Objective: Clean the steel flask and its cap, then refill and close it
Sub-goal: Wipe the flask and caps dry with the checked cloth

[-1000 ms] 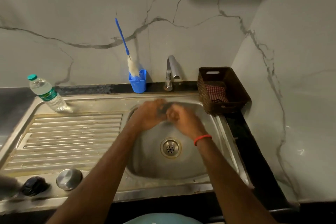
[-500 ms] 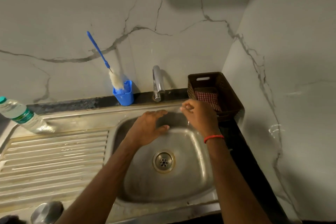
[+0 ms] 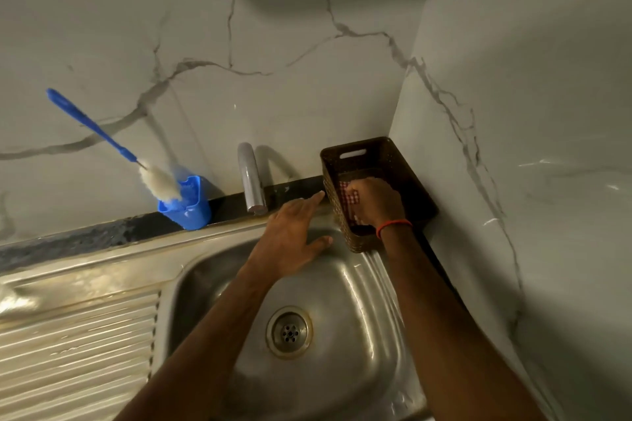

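The steel flask and its cap are out of view. My right hand reaches down into the brown basket at the back right corner, and its fingers curl onto the red checked cloth lying inside. My left hand hovers with straight, spread fingers over the back of the sink basin. Its fingertips point at the basket's left wall, and it holds nothing.
The tap stands behind the basin, just left of my left hand. A blue cup holds a blue-handled bottle brush leaning left. The ribbed drainboard lies to the left, the drain mid-basin. Marble walls close the back and right.
My hands separated over the basin. The right hand moved right and back into the basket onto the cloth. The view swung right, so the water bottle, flask and cap dropped out of view.
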A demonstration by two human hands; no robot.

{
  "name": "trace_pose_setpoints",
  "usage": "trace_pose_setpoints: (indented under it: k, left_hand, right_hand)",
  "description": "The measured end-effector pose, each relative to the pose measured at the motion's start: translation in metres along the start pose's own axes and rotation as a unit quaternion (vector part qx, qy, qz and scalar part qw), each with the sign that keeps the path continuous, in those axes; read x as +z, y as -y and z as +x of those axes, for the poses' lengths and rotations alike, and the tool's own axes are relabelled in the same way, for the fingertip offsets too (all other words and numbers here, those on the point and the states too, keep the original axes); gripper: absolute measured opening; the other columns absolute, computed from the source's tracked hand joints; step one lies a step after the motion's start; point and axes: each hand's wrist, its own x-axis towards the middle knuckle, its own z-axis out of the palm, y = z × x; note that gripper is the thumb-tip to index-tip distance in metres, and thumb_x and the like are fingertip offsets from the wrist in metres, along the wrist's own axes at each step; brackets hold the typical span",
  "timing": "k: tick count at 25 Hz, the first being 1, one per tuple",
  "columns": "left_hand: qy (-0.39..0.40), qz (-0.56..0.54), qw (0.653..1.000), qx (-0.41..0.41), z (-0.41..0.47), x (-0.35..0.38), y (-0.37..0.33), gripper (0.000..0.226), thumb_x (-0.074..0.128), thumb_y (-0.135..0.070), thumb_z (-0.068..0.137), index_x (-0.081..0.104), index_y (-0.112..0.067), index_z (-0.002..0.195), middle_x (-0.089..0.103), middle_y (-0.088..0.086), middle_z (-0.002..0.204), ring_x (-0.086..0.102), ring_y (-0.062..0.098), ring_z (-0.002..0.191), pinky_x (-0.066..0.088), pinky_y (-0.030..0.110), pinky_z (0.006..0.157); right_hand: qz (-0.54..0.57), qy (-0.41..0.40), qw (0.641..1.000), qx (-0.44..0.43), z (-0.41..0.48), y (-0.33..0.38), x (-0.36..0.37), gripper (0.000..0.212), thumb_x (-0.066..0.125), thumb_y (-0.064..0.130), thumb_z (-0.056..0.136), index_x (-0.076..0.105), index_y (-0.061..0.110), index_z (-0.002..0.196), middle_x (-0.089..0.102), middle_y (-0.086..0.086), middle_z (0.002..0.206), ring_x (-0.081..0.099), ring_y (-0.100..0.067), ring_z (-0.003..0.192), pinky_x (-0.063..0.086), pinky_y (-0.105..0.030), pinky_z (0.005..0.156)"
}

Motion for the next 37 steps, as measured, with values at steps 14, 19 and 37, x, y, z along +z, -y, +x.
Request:
trace_pose_setpoints:
  k: [14,19,37]
  left_hand:
    - [0.022,0.002,1.0,-0.002,0.012,0.014,0.013,0.079,0.065,-0.047,0.094,0.022,-0.031,0.159,0.027,0.004,0.164,0.014,0.021,0.152,0.019,0.051,0.124]
    - [0.01,-0.004,1.0,0.016,0.001,0.006,0.007,0.076,0.065,-0.045,0.094,0.026,-0.03,0.157,0.031,0.002,0.162,0.016,0.02,0.152,0.02,0.049,0.123]
    - [-0.013,-0.528,0.827,-0.193,-0.125,-0.036,-0.013,0.042,0.041,-0.06,0.1,0.059,-0.03,0.124,0.068,0.004,0.125,0.068,0.021,0.11,0.059,0.043,0.089]
  right_hand:
    - [-0.102,0.015,0.995,0.011,0.038,-0.023,0.029,0.02,0.065,0.025,0.093,0.069,0.011,0.106,0.07,-0.012,0.104,0.068,-0.033,0.098,0.056,-0.042,0.081]
    - [-0.029,-0.119,0.992,0.033,0.033,-0.023,-0.002,0.017,0.067,0.021,0.091,0.066,0.014,0.107,0.071,-0.008,0.098,0.068,-0.028,0.09,0.057,-0.038,0.072]
    - [0.707,0.093,0.679,0.172,-0.16,0.106,-0.06,0.025,0.049,0.017,0.095,0.073,0.009,0.095,0.075,-0.011,0.092,0.071,-0.024,0.085,0.057,-0.043,0.079]
